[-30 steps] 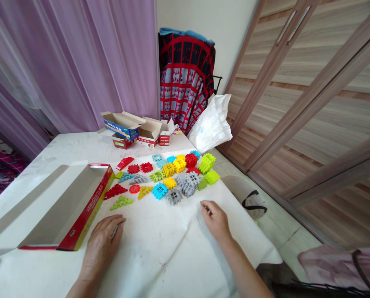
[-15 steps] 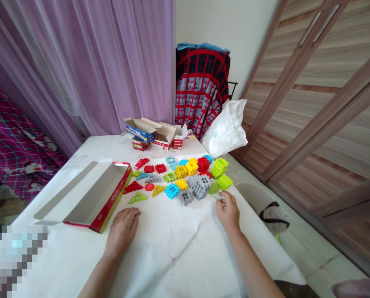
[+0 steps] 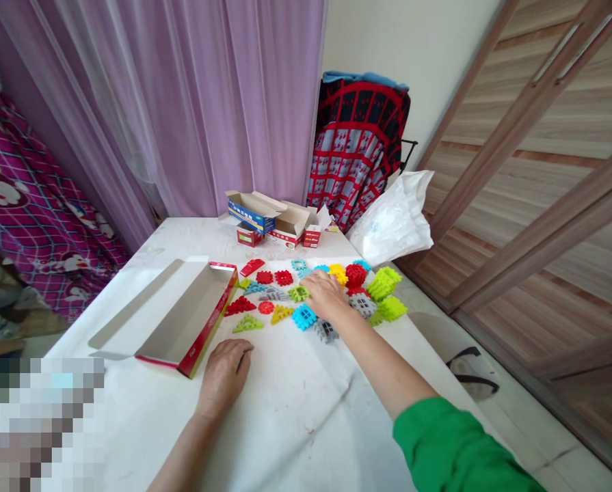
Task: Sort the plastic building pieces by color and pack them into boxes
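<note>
My right hand [image 3: 325,294] reaches over the colourful plastic pieces, beside a lime-green square piece [image 3: 299,294] and above a blue one [image 3: 304,316]; its fingertips are hard to make out, and it hides the yellow pieces behind it. My left hand [image 3: 226,372] rests on the white cloth, fingers curled, with a small dark thing [image 3: 242,359] at the thumb that is too small to name. Around them lie red squares [image 3: 284,277], a red triangle [image 3: 241,305], a lime triangle [image 3: 247,324], grey pieces [image 3: 326,331] and red stacked pieces [image 3: 355,275].
An open flat box [image 3: 182,321] lies at the left of the table [image 3: 131,437]. Small boxes, one blue [image 3: 251,213], stand at the back. A white plastic bag [image 3: 394,217] sits at the back right corner. Lime-green stacks [image 3: 385,283] are near the right edge.
My right hand has moved left and forward from the table's right side onto the pieces, and its green sleeve now shows. The view has shifted, while my left hand stays resting on the cloth.
</note>
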The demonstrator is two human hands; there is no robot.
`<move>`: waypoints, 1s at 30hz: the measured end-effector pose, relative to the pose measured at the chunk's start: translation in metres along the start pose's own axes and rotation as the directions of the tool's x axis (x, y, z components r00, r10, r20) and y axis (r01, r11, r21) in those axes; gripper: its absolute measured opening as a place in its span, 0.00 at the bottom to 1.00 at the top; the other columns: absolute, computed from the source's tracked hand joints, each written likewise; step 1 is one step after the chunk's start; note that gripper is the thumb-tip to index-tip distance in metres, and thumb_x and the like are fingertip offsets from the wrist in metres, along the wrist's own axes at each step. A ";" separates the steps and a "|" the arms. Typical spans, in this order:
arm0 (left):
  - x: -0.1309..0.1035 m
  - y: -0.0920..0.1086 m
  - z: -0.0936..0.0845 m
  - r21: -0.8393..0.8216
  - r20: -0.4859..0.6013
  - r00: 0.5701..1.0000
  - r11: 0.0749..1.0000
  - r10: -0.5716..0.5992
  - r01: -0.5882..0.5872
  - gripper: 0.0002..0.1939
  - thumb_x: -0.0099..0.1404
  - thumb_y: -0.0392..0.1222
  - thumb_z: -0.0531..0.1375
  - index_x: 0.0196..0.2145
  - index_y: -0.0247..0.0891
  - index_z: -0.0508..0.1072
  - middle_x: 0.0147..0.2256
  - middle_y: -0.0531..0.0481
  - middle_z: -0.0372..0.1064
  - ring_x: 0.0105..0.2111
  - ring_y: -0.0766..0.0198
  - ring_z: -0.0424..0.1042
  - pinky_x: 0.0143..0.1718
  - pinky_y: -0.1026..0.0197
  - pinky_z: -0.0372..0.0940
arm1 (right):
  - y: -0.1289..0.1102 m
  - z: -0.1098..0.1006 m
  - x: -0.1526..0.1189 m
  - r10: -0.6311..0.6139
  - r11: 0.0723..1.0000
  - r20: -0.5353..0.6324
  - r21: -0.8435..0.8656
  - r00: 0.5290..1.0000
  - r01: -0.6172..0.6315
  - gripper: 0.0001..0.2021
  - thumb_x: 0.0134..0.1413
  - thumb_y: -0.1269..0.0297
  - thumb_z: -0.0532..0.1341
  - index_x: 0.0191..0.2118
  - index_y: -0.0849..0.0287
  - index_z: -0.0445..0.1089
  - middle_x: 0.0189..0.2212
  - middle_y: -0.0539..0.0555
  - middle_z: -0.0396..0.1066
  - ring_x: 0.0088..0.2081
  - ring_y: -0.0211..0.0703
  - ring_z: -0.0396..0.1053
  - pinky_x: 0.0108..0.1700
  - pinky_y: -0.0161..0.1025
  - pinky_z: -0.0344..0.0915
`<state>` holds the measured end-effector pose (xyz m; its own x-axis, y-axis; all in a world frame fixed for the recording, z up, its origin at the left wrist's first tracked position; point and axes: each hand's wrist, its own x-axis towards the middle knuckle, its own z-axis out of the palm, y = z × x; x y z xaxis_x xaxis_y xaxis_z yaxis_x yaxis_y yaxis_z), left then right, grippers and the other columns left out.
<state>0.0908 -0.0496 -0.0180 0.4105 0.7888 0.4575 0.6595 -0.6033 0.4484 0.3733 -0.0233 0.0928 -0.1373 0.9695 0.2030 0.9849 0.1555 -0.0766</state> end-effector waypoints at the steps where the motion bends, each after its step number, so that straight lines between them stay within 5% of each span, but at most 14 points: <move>1: 0.000 -0.001 0.001 -0.017 -0.008 1.000 1.000 -0.010 0.010 0.11 0.66 0.42 0.53 0.36 0.42 0.75 0.37 0.48 0.77 0.40 0.57 0.74 0.44 0.53 0.68 | 0.000 -0.001 0.015 -0.045 0.998 0.088 -0.040 0.995 0.048 0.17 0.50 0.74 0.60 0.47 0.56 0.72 0.50 0.57 0.73 0.59 0.54 0.59 0.56 0.49 0.57; 6: -0.001 -0.002 0.001 -0.092 -0.028 0.998 0.995 -0.051 0.049 0.10 0.66 0.41 0.53 0.35 0.42 0.75 0.36 0.48 0.77 0.40 0.57 0.74 0.43 0.53 0.69 | 0.004 0.003 0.058 -0.092 0.971 0.413 -0.164 0.906 0.173 0.23 0.44 0.78 0.63 0.49 0.58 0.72 0.49 0.60 0.73 0.59 0.54 0.58 0.59 0.50 0.53; 16: -0.001 0.003 -0.002 -0.186 -0.012 0.993 0.976 -0.116 0.112 0.09 0.66 0.40 0.54 0.36 0.44 0.75 0.37 0.49 0.76 0.40 0.58 0.74 0.44 0.53 0.68 | 0.013 0.035 0.079 -0.099 0.946 0.553 -0.205 0.827 0.250 0.28 0.42 0.66 0.69 0.54 0.55 0.69 0.50 0.61 0.70 0.56 0.55 0.62 0.58 0.48 0.54; 24: -0.001 0.006 -0.002 -0.199 0.015 0.991 0.970 -0.136 0.136 0.09 0.64 0.38 0.54 0.36 0.43 0.75 0.37 0.49 0.76 0.40 0.58 0.73 0.43 0.53 0.68 | 0.016 0.012 0.078 -0.115 0.948 0.489 -0.205 0.865 0.242 0.27 0.45 0.63 0.67 0.54 0.59 0.68 0.51 0.62 0.70 0.55 0.56 0.63 0.56 0.46 0.54; 30: -0.001 0.011 -0.004 -0.200 0.033 0.986 0.966 -0.161 0.165 0.10 0.64 0.36 0.53 0.36 0.42 0.75 0.37 0.47 0.76 0.40 0.57 0.73 0.44 0.51 0.67 | 0.001 -0.021 0.090 -0.242 0.953 0.259 -0.115 0.935 0.279 0.34 0.46 0.61 0.67 0.60 0.60 0.61 0.53 0.63 0.69 0.55 0.58 0.63 0.55 0.49 0.55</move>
<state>0.0950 -0.0572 -0.0101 0.3194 0.8792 0.3536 0.5783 -0.4765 0.6622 0.3637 0.0598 0.1316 -0.3943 0.9179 -0.0440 0.9129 0.3967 0.0963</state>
